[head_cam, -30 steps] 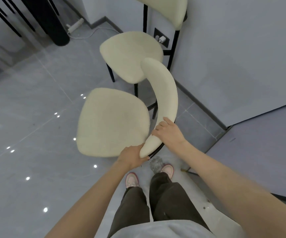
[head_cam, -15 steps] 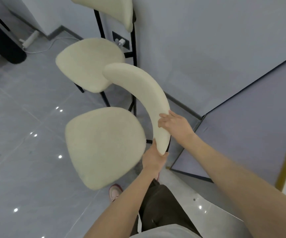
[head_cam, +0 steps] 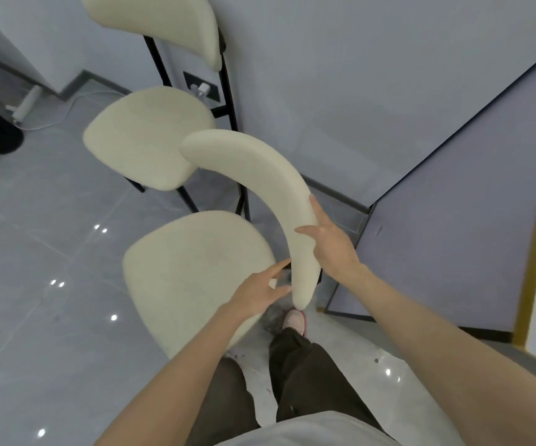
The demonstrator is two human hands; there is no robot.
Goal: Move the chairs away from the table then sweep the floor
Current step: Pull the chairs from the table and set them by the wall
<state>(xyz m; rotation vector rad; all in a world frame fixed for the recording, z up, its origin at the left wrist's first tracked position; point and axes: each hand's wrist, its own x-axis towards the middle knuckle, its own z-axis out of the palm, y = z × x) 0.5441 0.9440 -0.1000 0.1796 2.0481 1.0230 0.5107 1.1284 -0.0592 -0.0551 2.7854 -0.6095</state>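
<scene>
Am steadying near chair (head_cam: 195,272) beside wall (head_cam: 373,91): right hand (head_cam: 332,247) loosely cupping padded backrest (head_cam: 269,194), left hand (head_cam: 260,292) open, fingers spread. Judging frame stiff, light; gripping backrest.

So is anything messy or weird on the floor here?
Yes. A grey, dusty-looking smudge sits on the floor beside the pink shoe, under the near chair. Small dark specks dot the pale tiles to the right. Both chairs look undamaged.

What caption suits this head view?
Right hand on the near cream padded chair's curved backrest, left hand open beside it.
</scene>
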